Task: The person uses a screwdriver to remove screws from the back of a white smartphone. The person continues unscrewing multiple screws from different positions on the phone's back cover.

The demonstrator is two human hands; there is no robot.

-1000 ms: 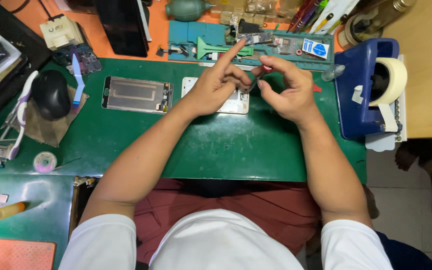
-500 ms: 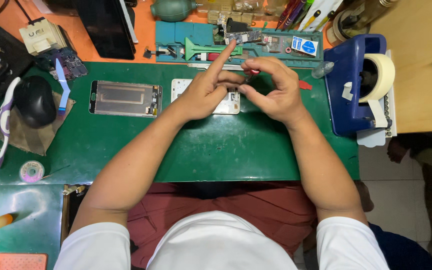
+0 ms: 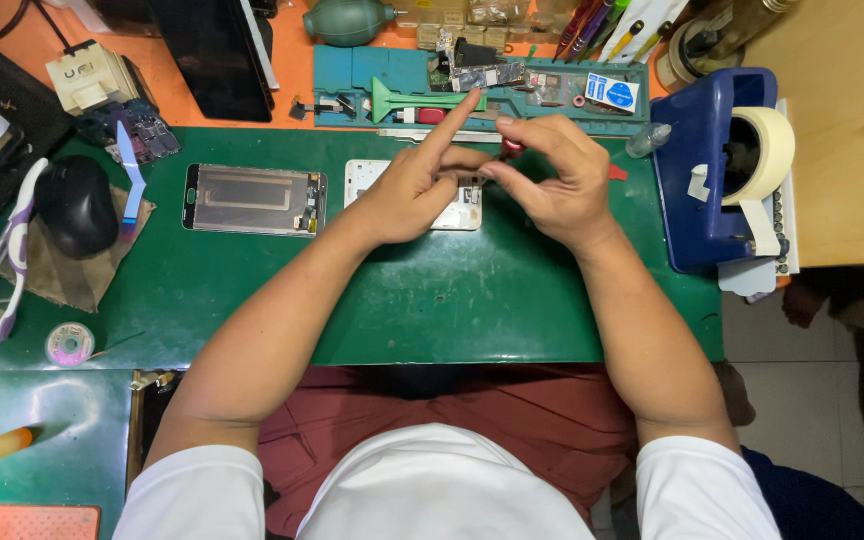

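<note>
- Here, both hands meet over a white phone (image 3: 460, 205) lying on the green mat (image 3: 432, 300).
- The left hand (image 3: 414, 185) rests on the phone, index finger pointing straight up, other fingers curled.
- The right hand (image 3: 552, 180) pinches a red-handled tool (image 3: 512, 148) with fingertips above the phone's right end.
- A 2nd opened phone (image 3: 252, 198) lies just left, apart.
- A tape dispenser (image 3: 722, 170) stands at right.

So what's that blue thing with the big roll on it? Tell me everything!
That is a blue tape dispenser, plastic by its look, standing at the right end of the green mat. It carries a fat roll of cream masking tape, with a loose strip hanging down its front. No hand touches it.
</note>
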